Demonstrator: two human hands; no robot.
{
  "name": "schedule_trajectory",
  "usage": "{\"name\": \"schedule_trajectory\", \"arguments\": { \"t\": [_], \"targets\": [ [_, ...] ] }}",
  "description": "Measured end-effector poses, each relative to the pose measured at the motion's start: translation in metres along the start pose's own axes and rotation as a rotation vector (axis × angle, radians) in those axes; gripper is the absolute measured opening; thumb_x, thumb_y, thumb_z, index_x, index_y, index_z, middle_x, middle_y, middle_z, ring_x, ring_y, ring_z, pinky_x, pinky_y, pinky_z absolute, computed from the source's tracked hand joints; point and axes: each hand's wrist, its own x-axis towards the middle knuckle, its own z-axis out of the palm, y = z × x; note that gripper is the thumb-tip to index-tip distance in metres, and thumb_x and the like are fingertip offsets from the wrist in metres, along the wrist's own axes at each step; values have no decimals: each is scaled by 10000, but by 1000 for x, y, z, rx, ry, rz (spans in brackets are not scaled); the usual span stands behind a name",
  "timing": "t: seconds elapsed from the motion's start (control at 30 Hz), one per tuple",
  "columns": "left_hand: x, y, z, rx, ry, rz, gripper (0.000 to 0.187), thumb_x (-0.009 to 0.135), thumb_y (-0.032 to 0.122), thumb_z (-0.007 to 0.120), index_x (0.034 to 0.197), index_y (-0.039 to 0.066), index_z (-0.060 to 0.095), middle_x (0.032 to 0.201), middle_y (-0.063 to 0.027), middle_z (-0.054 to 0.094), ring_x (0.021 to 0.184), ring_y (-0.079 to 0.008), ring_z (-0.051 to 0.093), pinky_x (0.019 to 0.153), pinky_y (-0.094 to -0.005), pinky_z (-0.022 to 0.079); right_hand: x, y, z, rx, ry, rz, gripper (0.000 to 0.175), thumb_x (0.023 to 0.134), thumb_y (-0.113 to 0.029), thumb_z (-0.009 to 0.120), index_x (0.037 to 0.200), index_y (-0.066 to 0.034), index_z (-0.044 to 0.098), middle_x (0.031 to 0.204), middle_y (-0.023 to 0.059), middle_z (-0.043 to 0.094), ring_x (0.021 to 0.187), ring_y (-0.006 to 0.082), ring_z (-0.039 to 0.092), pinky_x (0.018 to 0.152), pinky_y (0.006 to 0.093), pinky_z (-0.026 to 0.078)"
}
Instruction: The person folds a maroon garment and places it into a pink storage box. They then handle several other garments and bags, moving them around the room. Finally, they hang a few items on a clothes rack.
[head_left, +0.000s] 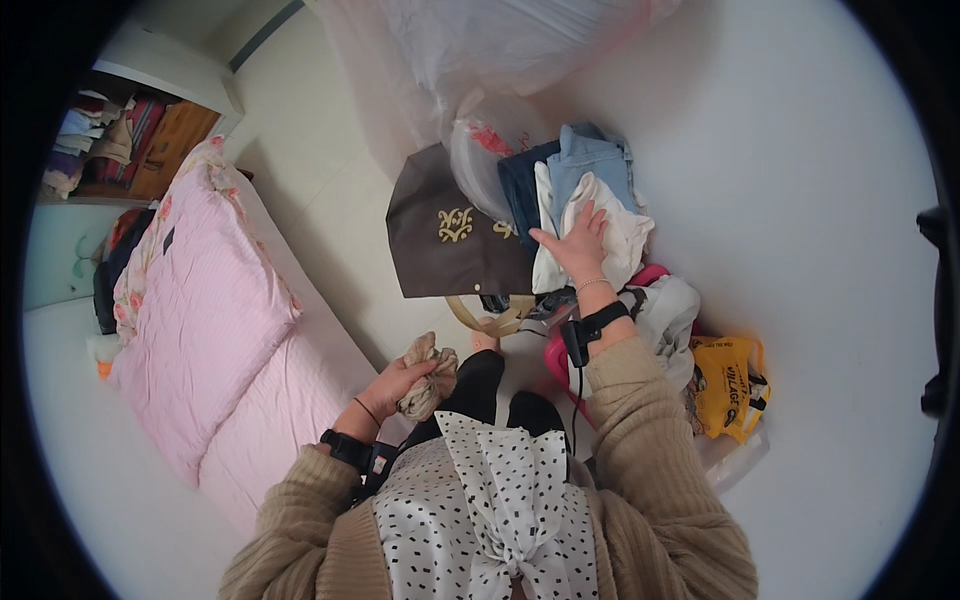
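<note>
My left hand (397, 384) grips a crumpled beige cloth (429, 379) in front of my lap. My right hand (583, 244) is spread, palm down, at a white garment (626, 229) on a pile of clothes; whether it presses on the cloth I cannot tell. Light blue denim (596, 161) and dark blue denim (517, 180) lie in the same pile, beyond my fingers. Left of the pile is a dark brown bag (427, 232) with gold-coloured markings and a tan handle (487, 322). A clear plastic bag (480, 161) with red print lies partly over it.
A bed with a pink quilt (217, 300) stands to the left, and an open wardrobe (165, 56) holds folded clothes behind it. On the right are a grey-white cloth (667, 315), something bright pink (556, 360) and a yellow bag (726, 382). Large translucent plastic (510, 37) fills the far side.
</note>
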Motion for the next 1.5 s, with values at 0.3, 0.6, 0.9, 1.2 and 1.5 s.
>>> {"name": "schedule_trajectory", "arguments": {
  "t": [0.3, 0.6, 0.9, 1.2, 1.5],
  "targets": [
    [24, 48, -36, 25, -4, -19, 333, 905, 195, 613, 1185, 23, 561, 1050, -48, 638, 913, -145, 620, 813, -302, 507, 38, 6, 19, -171, -25, -58, 935, 723, -467, 678, 1434, -43, 243, 1462, 219, 288, 1332, 349, 323, 994, 534, 363],
    [40, 65, -35, 51, -13, -56, 376, 901, 194, 618, 1208, -10, 543, 1078, -84, 635, 931, -174, 631, 847, -311, 503, 53, 51, 3, 227, 157, -167, 409, 751, -224, 611, 1103, -16, 594, 887, 211, 656, 835, 353, 634, 778, 419, 483],
    [39, 60, -33, 59, 21, -98, 373, 907, 189, 604, 1215, -11, 535, 1074, -84, 637, 940, -176, 634, 832, -317, 512, 42, 80, -25, 914, -50, -6, 207, 817, -42, 609, 1017, 6, 630, 827, -5, 609, 717, 87, 534, 658, 242, 440],
    [49, 52, -35, -52, -37, -46, 389, 895, 183, 619, 1220, -3, 513, 1073, -98, 630, 930, -210, 649, 803, -361, 546, 39, 71, -21, 877, -214, -76, 248, 884, -124, 631, 1096, 3, 618, 897, 0, 626, 776, 74, 552, 711, 222, 450],
    [44, 43, -40, -161, -37, -64, 395, 882, 124, 578, 1239, -21, 490, 1079, -124, 622, 911, -230, 648, 791, -348, 546, -7, 75, -60, 1421, 13, 119, 408, 973, -243, 470, 1274, 32, 462, 1258, 120, 536, 1136, 227, 533, 978, 344, 423]
  ]
}}
